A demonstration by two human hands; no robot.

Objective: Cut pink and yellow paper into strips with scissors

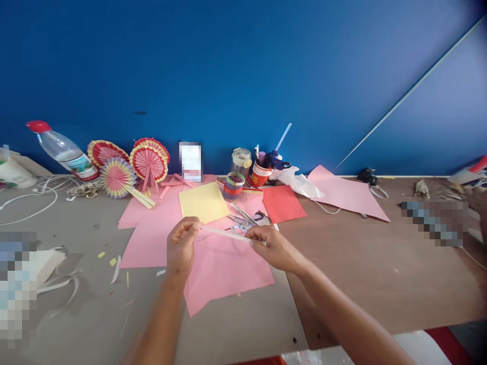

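Observation:
My left hand (182,246) and my right hand (271,247) each pinch one end of a thin white paper strip (224,232), stretched between them above the table. Under the hands lie pink paper sheets (224,268). A yellow sheet (203,202) rests just beyond my left hand. Scissors (243,219) lie on the pink paper right behind my right hand, partly hidden by it.
Folded paper fans (131,165) and a tilted water bottle (63,151) stand at the back left. A jar (241,161), tape rolls (233,185), a cup of pens (261,174), a red sheet (283,203) and another pink sheet (344,192) sit behind. White cords (34,197) lie at the left.

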